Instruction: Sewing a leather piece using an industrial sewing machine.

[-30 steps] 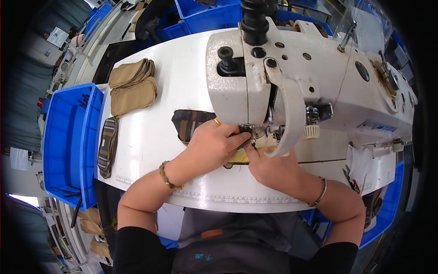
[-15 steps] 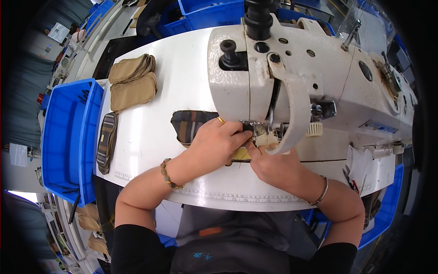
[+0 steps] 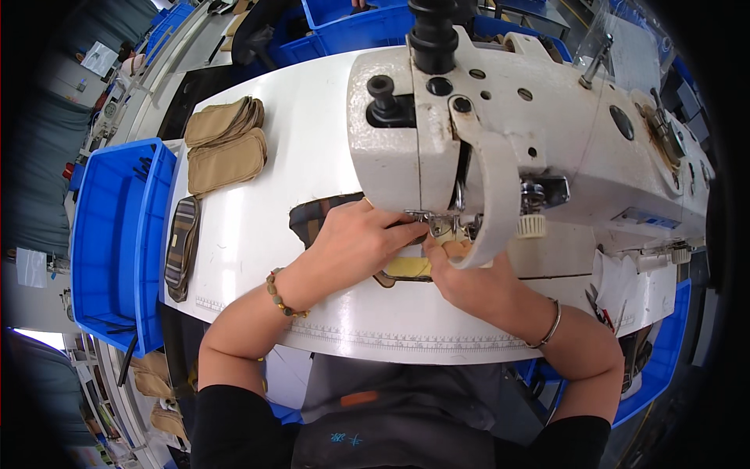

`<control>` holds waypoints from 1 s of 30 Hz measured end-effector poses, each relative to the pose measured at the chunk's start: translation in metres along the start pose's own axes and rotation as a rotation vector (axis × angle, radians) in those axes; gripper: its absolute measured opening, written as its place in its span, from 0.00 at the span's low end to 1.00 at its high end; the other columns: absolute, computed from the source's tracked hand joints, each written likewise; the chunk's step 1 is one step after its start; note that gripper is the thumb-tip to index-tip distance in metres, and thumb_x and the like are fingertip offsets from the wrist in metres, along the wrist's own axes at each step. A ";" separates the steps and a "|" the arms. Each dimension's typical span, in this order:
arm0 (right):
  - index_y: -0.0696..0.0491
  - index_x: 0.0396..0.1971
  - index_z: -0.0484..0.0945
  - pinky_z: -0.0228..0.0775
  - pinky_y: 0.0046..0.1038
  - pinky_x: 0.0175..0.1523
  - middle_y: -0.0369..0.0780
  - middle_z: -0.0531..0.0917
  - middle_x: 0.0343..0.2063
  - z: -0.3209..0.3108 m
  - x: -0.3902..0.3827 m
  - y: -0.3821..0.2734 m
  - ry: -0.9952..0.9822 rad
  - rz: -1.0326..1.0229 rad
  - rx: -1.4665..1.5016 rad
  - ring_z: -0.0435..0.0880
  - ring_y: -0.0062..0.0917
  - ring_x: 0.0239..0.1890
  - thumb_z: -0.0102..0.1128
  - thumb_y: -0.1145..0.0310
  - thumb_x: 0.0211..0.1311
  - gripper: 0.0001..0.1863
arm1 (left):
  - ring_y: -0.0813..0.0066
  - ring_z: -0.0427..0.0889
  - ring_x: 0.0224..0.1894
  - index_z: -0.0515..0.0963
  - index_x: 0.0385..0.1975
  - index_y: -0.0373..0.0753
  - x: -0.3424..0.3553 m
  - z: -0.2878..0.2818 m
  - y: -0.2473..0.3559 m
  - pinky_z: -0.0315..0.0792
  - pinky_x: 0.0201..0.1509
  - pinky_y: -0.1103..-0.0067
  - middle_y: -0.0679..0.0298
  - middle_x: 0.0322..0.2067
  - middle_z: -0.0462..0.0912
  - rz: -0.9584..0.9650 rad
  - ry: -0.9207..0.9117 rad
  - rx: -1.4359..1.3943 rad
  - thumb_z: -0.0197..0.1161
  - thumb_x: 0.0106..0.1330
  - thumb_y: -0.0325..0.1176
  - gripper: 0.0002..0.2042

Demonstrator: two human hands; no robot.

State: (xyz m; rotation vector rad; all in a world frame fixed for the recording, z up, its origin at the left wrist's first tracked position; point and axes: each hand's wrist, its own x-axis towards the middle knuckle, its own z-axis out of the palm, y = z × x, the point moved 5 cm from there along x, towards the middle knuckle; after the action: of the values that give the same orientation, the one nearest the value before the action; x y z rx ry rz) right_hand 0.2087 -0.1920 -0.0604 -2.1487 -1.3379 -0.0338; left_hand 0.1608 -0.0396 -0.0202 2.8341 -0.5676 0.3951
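Observation:
A dark striped fabric piece (image 3: 312, 219) lies under the sewing machine (image 3: 391, 160) head, its far left part showing past my left hand (image 3: 355, 241). The fingers of that hand are closed on the fabric close beside the metal presser foot (image 3: 439, 224). From the other side, my right hand (image 3: 478, 285) meets it with curled fingers, its fingertips pinching the work's edge in front of the needle area. Between the hands a yellow patch (image 3: 408, 267) with a brown-edged border shows. Fingers and machine hide the exact stitching spot.
Two piles of tan fabric pieces (image 3: 226, 162) and a stack of striped pieces (image 3: 181, 248) lie left on the white table (image 3: 305, 102). A blue bin (image 3: 117, 234) stands beyond its left edge. Scissors (image 3: 600, 306) lie at the right. A printed ruler (image 3: 406, 341) runs along the front.
My left hand has shifted slightly left and nearer, and the striped piece has turned with it. More of the yellow patch shows. Another person's hand appears at the far blue bins.

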 end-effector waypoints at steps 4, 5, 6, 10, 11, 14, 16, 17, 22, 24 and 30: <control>0.56 0.34 0.80 0.75 0.36 0.25 0.41 0.80 0.17 0.002 -0.002 -0.002 0.047 -0.152 -0.133 0.83 0.35 0.20 0.60 0.76 0.54 0.07 | 0.65 0.84 0.40 0.89 0.40 0.44 0.002 -0.003 -0.003 0.79 0.41 0.73 0.68 0.38 0.86 -0.039 0.056 -0.094 0.69 0.52 0.27 0.14; 0.57 0.33 0.79 0.74 0.36 0.24 0.40 0.79 0.16 0.003 -0.002 -0.002 0.045 -0.154 -0.126 0.83 0.34 0.19 0.60 0.76 0.51 0.08 | 0.65 0.84 0.40 0.89 0.40 0.44 0.001 -0.003 -0.003 0.79 0.41 0.73 0.68 0.38 0.86 -0.038 0.054 -0.093 0.69 0.52 0.27 0.14; 0.57 0.33 0.79 0.74 0.35 0.23 0.39 0.78 0.15 0.004 -0.003 -0.002 0.041 -0.156 -0.119 0.82 0.32 0.18 0.61 0.76 0.49 0.09 | 0.65 0.84 0.41 0.89 0.39 0.44 0.001 -0.002 -0.003 0.79 0.42 0.72 0.68 0.38 0.86 -0.050 0.050 -0.098 0.69 0.52 0.26 0.13; 0.57 0.34 0.80 0.73 0.34 0.22 0.39 0.78 0.15 0.002 -0.002 -0.005 0.040 -0.235 -0.262 0.82 0.32 0.18 0.61 0.76 0.50 0.09 | 0.65 0.84 0.41 0.89 0.39 0.45 0.003 -0.002 -0.001 0.78 0.44 0.72 0.68 0.37 0.86 -0.083 0.011 -0.115 0.69 0.53 0.26 0.13; 0.57 0.35 0.80 0.73 0.34 0.22 0.39 0.78 0.16 0.003 -0.003 -0.003 0.026 -0.216 -0.270 0.82 0.33 0.18 0.61 0.76 0.50 0.10 | 0.65 0.84 0.41 0.89 0.39 0.45 0.004 -0.002 -0.001 0.78 0.44 0.72 0.68 0.37 0.86 -0.082 0.012 -0.116 0.69 0.53 0.26 0.13; 0.57 0.37 0.81 0.73 0.35 0.22 0.41 0.79 0.16 0.001 -0.001 -0.003 0.039 -0.218 -0.266 0.82 0.34 0.19 0.61 0.76 0.51 0.11 | 0.65 0.83 0.42 0.89 0.39 0.45 0.004 0.000 -0.001 0.77 0.46 0.72 0.68 0.37 0.86 -0.118 -0.011 -0.117 0.69 0.54 0.27 0.12; 0.57 0.38 0.81 0.73 0.35 0.22 0.42 0.80 0.17 0.000 0.001 -0.004 0.063 -0.229 -0.261 0.82 0.35 0.19 0.60 0.76 0.52 0.11 | 0.66 0.83 0.42 0.89 0.39 0.45 0.005 0.000 -0.001 0.78 0.45 0.72 0.68 0.37 0.86 -0.110 -0.013 -0.120 0.68 0.54 0.28 0.12; 0.57 0.38 0.81 0.73 0.36 0.22 0.42 0.80 0.16 0.000 0.001 -0.002 0.060 -0.201 -0.208 0.82 0.35 0.19 0.60 0.76 0.53 0.11 | 0.66 0.83 0.42 0.89 0.39 0.45 0.004 0.001 -0.001 0.78 0.45 0.72 0.68 0.37 0.86 -0.112 -0.012 -0.119 0.68 0.54 0.28 0.12; 0.54 0.37 0.82 0.72 0.37 0.21 0.41 0.79 0.15 0.004 0.001 0.010 0.078 -0.123 -0.051 0.82 0.36 0.18 0.60 0.74 0.57 0.08 | 0.67 0.83 0.43 0.88 0.42 0.45 0.005 0.004 0.002 0.80 0.39 0.73 0.69 0.38 0.86 -0.150 -0.017 -0.053 0.68 0.58 0.29 0.12; 0.53 0.32 0.83 0.71 0.38 0.21 0.41 0.79 0.14 0.002 0.002 0.014 0.132 -0.066 -0.008 0.81 0.36 0.17 0.60 0.72 0.59 0.04 | 0.66 0.83 0.43 0.88 0.42 0.45 0.006 0.002 0.002 0.81 0.38 0.73 0.69 0.37 0.86 -0.166 -0.036 -0.059 0.67 0.59 0.30 0.12; 0.54 0.21 0.82 0.71 0.39 0.22 0.42 0.78 0.12 -0.002 0.005 0.012 0.119 -0.155 -0.130 0.80 0.38 0.16 0.60 0.70 0.62 0.10 | 0.65 0.84 0.41 0.88 0.42 0.45 0.007 0.000 0.001 0.81 0.35 0.72 0.69 0.36 0.86 -0.206 -0.092 -0.071 0.67 0.61 0.33 0.10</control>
State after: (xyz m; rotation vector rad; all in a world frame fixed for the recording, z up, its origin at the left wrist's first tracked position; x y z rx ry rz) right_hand 0.2213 -0.1926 -0.0626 -2.1078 -1.4635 -0.3140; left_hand 0.1668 -0.0429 -0.0183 2.8168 -0.2955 0.2039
